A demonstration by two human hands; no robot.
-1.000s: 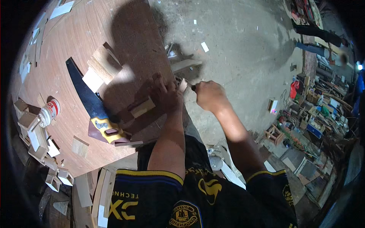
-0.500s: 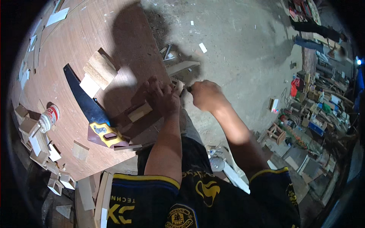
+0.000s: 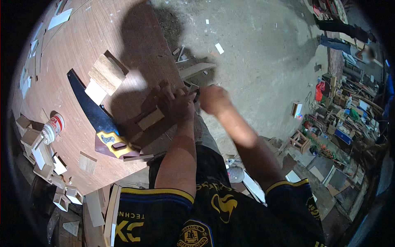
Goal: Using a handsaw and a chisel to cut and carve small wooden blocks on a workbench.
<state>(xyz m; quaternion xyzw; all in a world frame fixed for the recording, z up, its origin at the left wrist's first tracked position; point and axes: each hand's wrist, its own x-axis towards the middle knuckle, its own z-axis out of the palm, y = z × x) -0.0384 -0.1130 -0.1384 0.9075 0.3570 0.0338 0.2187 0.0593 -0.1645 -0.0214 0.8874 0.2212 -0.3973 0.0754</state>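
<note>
My left hand (image 3: 180,106) is at the right edge of the brown wooden board (image 3: 82,45), its fingers bent around a small pale wooden piece that they now mostly hide. Close beside it, past that edge, my right hand (image 3: 214,101) is closed in a fist, slightly blurred. Something dark pokes out of the fist toward the left fingers; its kind is hidden. A small wooden block (image 3: 151,119) lies just left of my left hand, in shadow. Farther left rests a handsaw (image 3: 109,139) with a yellow handle and dark blade.
A stack of wooden blocks (image 3: 108,74) sits beyond the saw blade. A white tub (image 3: 53,127) stands at the left among small wooden boxes (image 3: 31,138). Offcuts (image 3: 197,71) lie past the board's edge. Timber and clutter (image 3: 349,111) fill the right, where another person (image 3: 337,43) is.
My right fist has moved left, closer to my left hand. The pale wooden piece between the hands, visible before, is now mostly covered by my left fingers.
</note>
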